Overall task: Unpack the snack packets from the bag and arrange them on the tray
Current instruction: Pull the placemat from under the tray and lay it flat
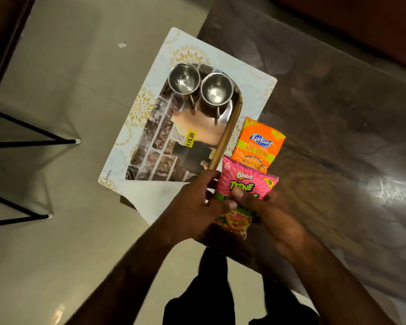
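Both my hands hold a pink Bingo snack packet [246, 184] upright over the near end of the tray. My left hand [197, 202] grips its left edge, and my right hand [265, 207] has its thumb across the front. Behind it, an orange Kurkure packet [258, 144] leans beside the tray's right rim. The mirror-like steel tray [204, 132] with a golden rim lies on a white patterned box [150, 90]. A white paper bag [148, 198] lies flat under my left hand.
Two empty steel cups [184, 78] [216, 89] stand at the far end of the tray. The box sits on the corner of a glossy brown table [338, 113]. Black stand legs [33, 137] are on the floor at left.
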The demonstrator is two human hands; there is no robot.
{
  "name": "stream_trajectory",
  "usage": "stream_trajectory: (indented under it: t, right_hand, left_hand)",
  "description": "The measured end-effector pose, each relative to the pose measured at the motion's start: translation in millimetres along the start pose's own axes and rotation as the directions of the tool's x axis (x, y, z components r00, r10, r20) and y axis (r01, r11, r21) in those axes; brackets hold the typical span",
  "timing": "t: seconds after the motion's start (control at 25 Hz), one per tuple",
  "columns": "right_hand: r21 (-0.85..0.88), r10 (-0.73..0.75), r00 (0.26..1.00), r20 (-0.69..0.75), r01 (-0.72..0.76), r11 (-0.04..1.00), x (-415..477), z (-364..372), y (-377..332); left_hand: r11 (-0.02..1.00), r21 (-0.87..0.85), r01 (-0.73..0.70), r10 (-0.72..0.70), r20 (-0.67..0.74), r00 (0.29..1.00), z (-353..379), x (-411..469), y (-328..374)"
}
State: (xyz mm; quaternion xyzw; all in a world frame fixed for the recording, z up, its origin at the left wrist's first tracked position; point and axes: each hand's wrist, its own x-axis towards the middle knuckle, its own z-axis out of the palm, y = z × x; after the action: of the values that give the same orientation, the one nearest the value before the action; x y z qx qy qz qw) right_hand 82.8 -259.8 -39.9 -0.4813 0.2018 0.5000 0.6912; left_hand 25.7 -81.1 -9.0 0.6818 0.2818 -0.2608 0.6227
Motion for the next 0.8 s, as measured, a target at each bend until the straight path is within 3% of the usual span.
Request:
stream_trajectory:
  t: [0.16, 0.28, 0.36, 0.52, 0.68, 0.8]
  right_hand:
    - [-0.341, -0.042, 0.967, -0.253, -0.048, 0.939, 20, 10, -22]
    - [-0.401, -0.232, 0.814, -0.533, -0.002, 0.916, 43, -8, -35]
    - [-0.421, -0.295, 0.72, -0.628, 0.005, 0.907, 60, -20, -44]
    - [-0.428, -0.249, 0.724, -0.643, -0.07, 0.901, 90, -29, -48]
    - [-0.47, -0.243, 0.728, -0.641, -0.122, 0.874, 105, -27, -40]
    - [-0.427, -0.236, 0.731, -0.64, -0.083, 0.901, 104, -29, -34]
  left_hand:
    - [0.998, -0.021, -0.057, 0.052, -0.198, 0.979, -56, 16, 1]
    - [0.999, 0.048, -0.02, 0.035, -0.316, 0.948, -99, 30, -4]
    - [0.996, 0.092, 0.013, 0.019, -0.346, 0.938, -114, 40, -8]
    - [0.976, 0.191, 0.103, -0.022, -0.384, 0.923, -119, 56, -13]
    - [0.921, 0.375, 0.104, 0.086, -0.458, 0.885, -119, 62, -11]
    - [0.914, 0.392, 0.108, 0.118, -0.509, 0.852, -120, 62, -9]
